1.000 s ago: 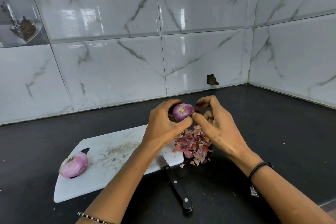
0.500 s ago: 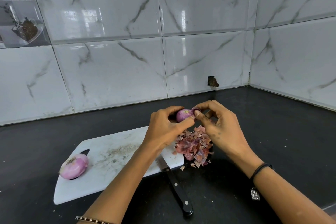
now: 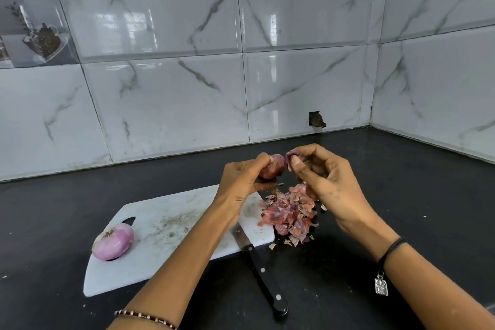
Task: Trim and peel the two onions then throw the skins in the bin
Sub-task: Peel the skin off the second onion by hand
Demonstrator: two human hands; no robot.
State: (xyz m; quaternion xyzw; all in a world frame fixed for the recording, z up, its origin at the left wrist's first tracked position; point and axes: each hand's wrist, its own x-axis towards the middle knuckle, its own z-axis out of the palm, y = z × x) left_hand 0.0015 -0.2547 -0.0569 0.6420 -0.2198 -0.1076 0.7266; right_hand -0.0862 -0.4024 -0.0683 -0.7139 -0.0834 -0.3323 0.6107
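I am curling my left hand (image 3: 241, 182) round 1 onion (image 3: 273, 169) above the far right corner of the board (image 3: 174, 222), while my right hand (image 3: 329, 182) is pinching a flap of skin (image 3: 290, 155) at its top. I am judging the onion firm and slick where bare, best gripped by its sides; the flap is looking thin and brittle. Onion 2 (image 3: 112, 241) is lying at the board's left end. The skins (image 3: 292, 211) are lying heaped on the bench (image 3: 401, 195) by the board's right edge; no bin is showing.

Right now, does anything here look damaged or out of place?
Yes. A ragged dark hole breaks the white marble-look wall tile just above the black countertop, near the corner. The pile of pink onion skins also spills past the right edge of the white cutting board onto the countertop.
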